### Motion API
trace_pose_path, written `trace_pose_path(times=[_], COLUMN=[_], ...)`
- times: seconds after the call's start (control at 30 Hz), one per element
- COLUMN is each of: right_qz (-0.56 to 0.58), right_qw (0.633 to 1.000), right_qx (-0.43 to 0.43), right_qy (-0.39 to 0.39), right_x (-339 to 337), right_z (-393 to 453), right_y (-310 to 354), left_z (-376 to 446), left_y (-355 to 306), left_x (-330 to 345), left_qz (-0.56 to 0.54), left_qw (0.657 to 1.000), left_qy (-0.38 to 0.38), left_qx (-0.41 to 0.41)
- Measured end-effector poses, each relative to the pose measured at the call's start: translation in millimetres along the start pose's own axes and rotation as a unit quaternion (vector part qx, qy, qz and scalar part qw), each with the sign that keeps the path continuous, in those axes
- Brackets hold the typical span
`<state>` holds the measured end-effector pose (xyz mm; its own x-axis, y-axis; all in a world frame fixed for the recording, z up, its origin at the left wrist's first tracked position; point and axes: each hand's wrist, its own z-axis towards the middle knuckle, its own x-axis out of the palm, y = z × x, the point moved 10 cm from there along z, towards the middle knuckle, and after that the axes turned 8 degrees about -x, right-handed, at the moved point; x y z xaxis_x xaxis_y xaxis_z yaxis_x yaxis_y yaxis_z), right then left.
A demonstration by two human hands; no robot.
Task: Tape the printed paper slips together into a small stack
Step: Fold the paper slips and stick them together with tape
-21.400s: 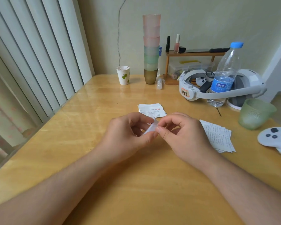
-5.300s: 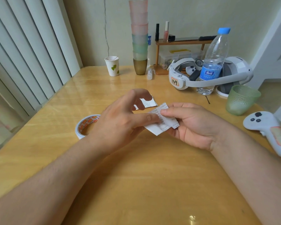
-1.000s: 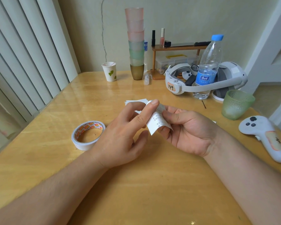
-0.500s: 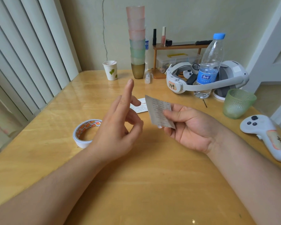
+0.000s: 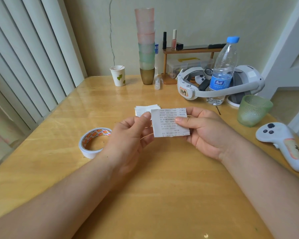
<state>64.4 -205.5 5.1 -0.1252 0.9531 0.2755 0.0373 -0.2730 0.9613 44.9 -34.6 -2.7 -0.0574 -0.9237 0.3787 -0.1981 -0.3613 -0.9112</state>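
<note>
Right hand [image 5: 207,131] pinches the printed slip [image 5: 170,122] by its right edge, thumb on its face, above the table [image 5: 162,195]. Left hand [image 5: 128,137] pinches its left edge. Tape roll [image 5: 93,142] lies just left; more slips [image 5: 146,109] lie behind.

You are sitting in a home, in a lived-in room. Your glossy wooden counter [image 5: 62,152] stands in a corner against a pale plaster wall with a thin crack [image 5: 111,30], beside white vertical blinds [image 5: 29,54]. Household odds and ends crowd its far edge: a tower of stacked plastic cups [image 5: 145,42], a paper cup [image 5: 118,75], a small wooden shelf [image 5: 188,50] carrying nail polish [image 5: 174,39], a clear storage box [image 5: 188,65] under it, a water bottle [image 5: 222,71], a VR headset [image 5: 219,83] and its controller [image 5: 283,144].
</note>
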Motion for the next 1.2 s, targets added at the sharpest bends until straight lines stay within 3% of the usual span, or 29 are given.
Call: trace_pose_path(times=[0.13,0.27,0.4,0.47,0.57,0.63,0.8,1.2], right_qz=[-0.051,-0.101,-0.120,-0.188,-0.377,-0.481,-0.690,-0.694], right_qw=[0.998,0.992,0.990,0.978,0.910,0.856,0.721,0.720], right_qx=[-0.027,-0.062,-0.064,-0.093,-0.160,-0.159,0.031,0.019], right_qy=[-0.025,-0.034,0.021,0.019,-0.069,-0.100,0.062,-0.023], right_x=[-4.9,-5.2,-2.5,-18.1,-65.8,-90.7,-113.0,-119.3], right_z=[-0.2,-0.6,0.3,2.3,6.7,10.5,21.2,25.0], right_y=[6.1,10.8,17.9,35.9,71.8,77.9,18.4,32.5], left_z=[5.9,4.5,1.4,3.0,6.0,7.4,8.2,8.8], left_y=[7.1,4.0,1.1,-2.5,-6.3,-7.4,-9.0,-4.6], left_x=[-11.6,-2.7,0.2,-6.1,-16.5,-20.0,-21.9,-21.0], left_qz=[-0.005,0.144,0.165,0.161,0.155,0.149,0.143,0.146], left_qw=[0.999,0.989,0.985,0.986,0.985,0.985,0.985,0.985], left_qy=[-0.041,-0.004,0.003,-0.016,-0.047,-0.057,-0.062,-0.053], left_qx=[-0.034,0.024,0.042,0.049,0.063,0.068,0.078,0.073])
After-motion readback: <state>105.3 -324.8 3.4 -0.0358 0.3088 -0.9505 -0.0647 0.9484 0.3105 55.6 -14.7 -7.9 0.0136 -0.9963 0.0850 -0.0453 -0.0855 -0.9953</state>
